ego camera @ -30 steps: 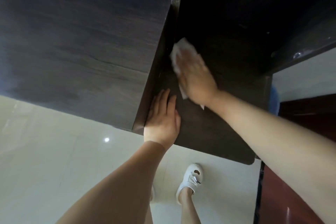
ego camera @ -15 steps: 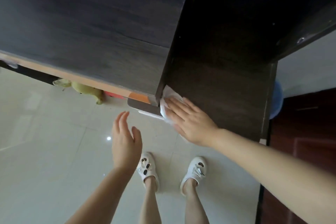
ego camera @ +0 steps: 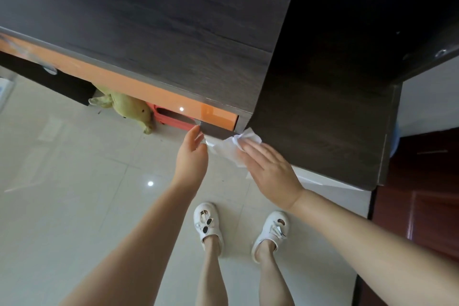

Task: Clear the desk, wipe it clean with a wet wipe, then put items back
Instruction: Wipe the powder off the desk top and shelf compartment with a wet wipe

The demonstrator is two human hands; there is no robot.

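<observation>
A dark wood desk (ego camera: 154,27) fills the top of the head view, with a lower dark shelf surface (ego camera: 323,112) to its right. My right hand (ego camera: 268,169) lies flat with straight fingers on a white wet wipe (ego camera: 228,149) at the shelf's front left corner; part of the wipe hangs past the edge. My left hand (ego camera: 192,154) hovers just left of the wipe, fingers loosely curved, holding nothing, its fingertips near the desk's lower corner.
An orange panel (ego camera: 139,89) runs under the desk edge. A green plush toy (ego camera: 126,107) and a red crate (ego camera: 171,118) lie on the pale tiled floor below. My feet in white shoes (ego camera: 207,223) stand on the tiles. A dark red door (ego camera: 422,181) is at the right.
My right hand has dragged the wipe from deep on the shelf forward to its front left corner. My left hand lifted off the shelf edge and now hovers beside the wipe.
</observation>
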